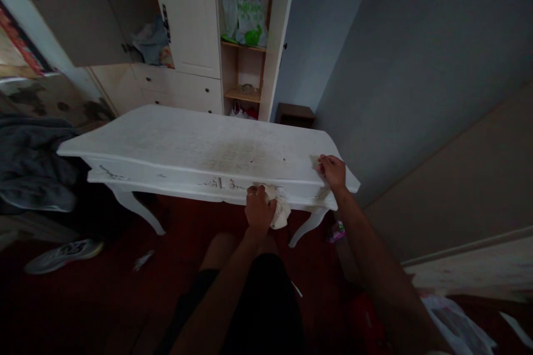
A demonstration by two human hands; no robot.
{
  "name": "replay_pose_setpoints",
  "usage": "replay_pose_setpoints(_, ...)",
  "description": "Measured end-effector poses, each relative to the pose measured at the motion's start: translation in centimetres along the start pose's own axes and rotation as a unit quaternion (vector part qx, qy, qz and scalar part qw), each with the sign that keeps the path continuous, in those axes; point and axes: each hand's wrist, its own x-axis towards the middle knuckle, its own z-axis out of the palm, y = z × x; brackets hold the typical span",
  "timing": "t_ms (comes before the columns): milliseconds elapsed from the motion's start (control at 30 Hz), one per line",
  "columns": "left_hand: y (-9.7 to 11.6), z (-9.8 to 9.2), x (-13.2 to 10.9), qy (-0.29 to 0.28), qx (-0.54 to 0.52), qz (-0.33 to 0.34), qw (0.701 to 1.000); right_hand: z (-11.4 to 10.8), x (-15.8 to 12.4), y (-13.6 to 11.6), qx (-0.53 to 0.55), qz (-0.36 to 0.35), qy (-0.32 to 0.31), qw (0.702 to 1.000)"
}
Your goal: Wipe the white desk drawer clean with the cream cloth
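Dark shorts (270, 310) lie nearest the camera, before a white desk (179, 133) whose long axis runs left to right. At its near edge, right of middle, the left hand (260, 208) is closed on a pale cloth (281, 214) hanging lengthwise downward. The right hand (332, 170) curls at the desk's right end; whether it grips anything, I cannot tell.

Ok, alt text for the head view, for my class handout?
A person's left hand holds a pale cloth at the front of a white table; the right hand is over its right end. Behind, an open cupboard holds plastic bags.
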Motion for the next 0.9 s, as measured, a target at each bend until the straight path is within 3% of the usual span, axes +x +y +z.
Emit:
replay_pose_setpoints(100, 1.0, 1.3, -0.6, -0.018, -0.129, -0.054, 0.99, 0.0, -0.1, 0.0, 0.013, -0.006, -0.004, 1.0)
replay_pose_setpoints(200, 0.7, 2.5, -0.7, -0.023, -0.291, -0.152, 0.944, 0.1, -0.1, 0.0, 0.027, -0.001, 0.0, 1.0)
replay_pose_setpoints(300, 0.6, 3.4, -1.2, -0.047, -0.355, -0.185, 0.915, 0.0, -0.1, 0.0, 0.042, 0.001, 0.013, 0.999)
replay_pose_setpoints(433, 2.5, 4.5, -3.1, -0.129, -0.486, -0.242, 0.83, -0.2, -0.1, 0.0, 0.074, -0.002, 0.012, 0.997)
replay_pose_setpoints(500, 4.0, 4.9, -3.8, -0.172, -0.509, -0.24, 0.808, -0.2, -0.1, 0.0, 0.083, 0.0, 0.006, 0.997)
replay_pose_setpoints(567, 5.6, 5.1, -3.9, -0.182, -0.511, -0.227, 0.809, -0.2, -0.1, 0.0, 0.086, 0.004, 0.006, 0.996)
replay_pose_setpoints(700, 7.7, 5.2, -2.3, -0.149, -0.488, -0.196, 0.837, -0.2, 0.0, 0.0, 0.08, 0.013, 0.023, 0.996)
replay_pose_setpoints(900, 6.7, 4.9, -1.0, -0.079, -0.434, -0.126, 0.889, -0.2, 0.1, 0.2, 0.07, -0.001, 0.025, 0.997)
